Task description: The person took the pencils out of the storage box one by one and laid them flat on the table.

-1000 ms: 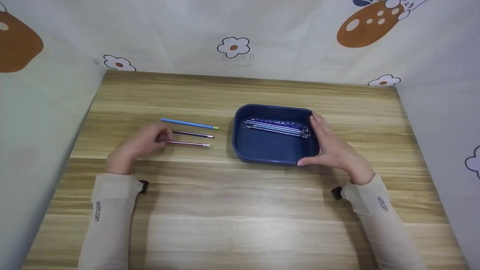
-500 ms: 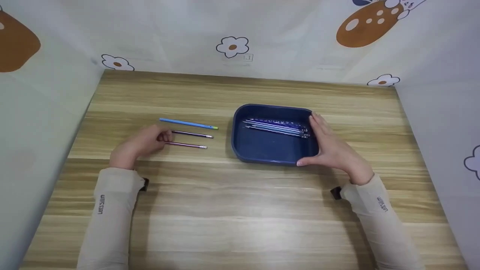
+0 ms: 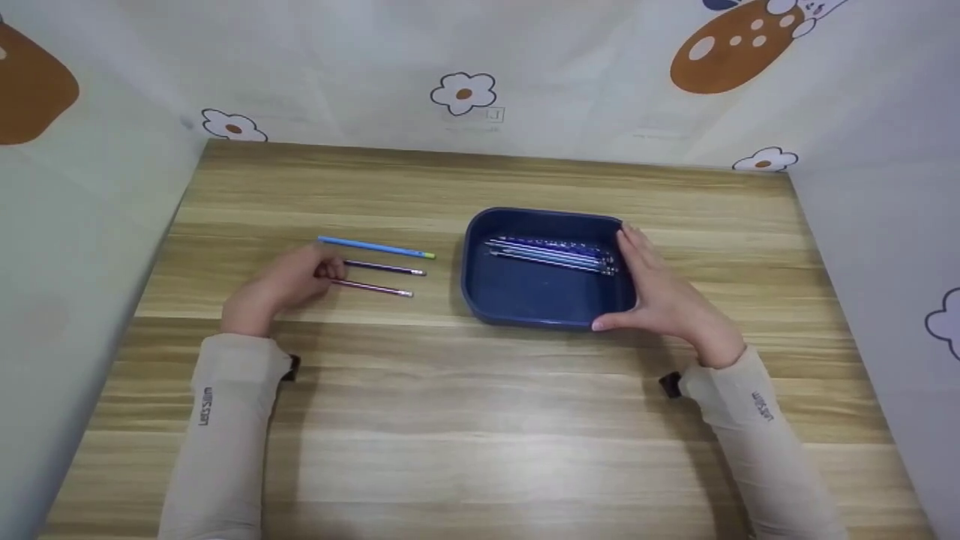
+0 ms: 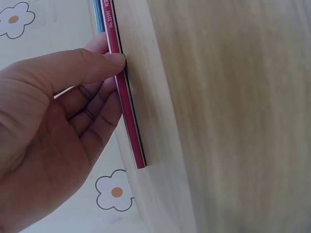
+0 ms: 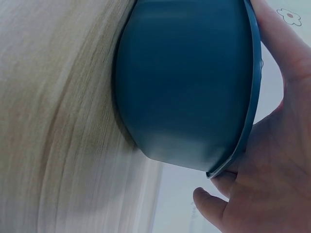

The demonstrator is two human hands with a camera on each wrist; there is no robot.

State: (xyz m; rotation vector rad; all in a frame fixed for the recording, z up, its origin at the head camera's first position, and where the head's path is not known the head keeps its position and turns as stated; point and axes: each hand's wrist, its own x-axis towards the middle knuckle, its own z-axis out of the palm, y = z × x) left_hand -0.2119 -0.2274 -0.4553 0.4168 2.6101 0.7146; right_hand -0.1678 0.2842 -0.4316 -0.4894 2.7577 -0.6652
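My left hand pinches a dark red pencil between thumb and fingers, close over the table. Its white-tipped eraser end points right in the head view. Just beyond it lies a dark purple pencil, its left end hidden by the fingers. Farther back rests a light blue pencil with a yellow-green end. A navy plastic box stands to the right, several pencils lying together inside. My right hand holds the box's right end, thumb on the near rim and fingers around the far corner.
The wood-grain table runs back to a pale cloth printed with flowers and orange shapes. Similar cloth hangs along the left and right sides. Small black devices sit at both wrists by the sleeve cuffs.
The red pencil's eraser end has shifted slightly left and toward me, its left end now covered by the left hand. The right hand and box have stayed in place.
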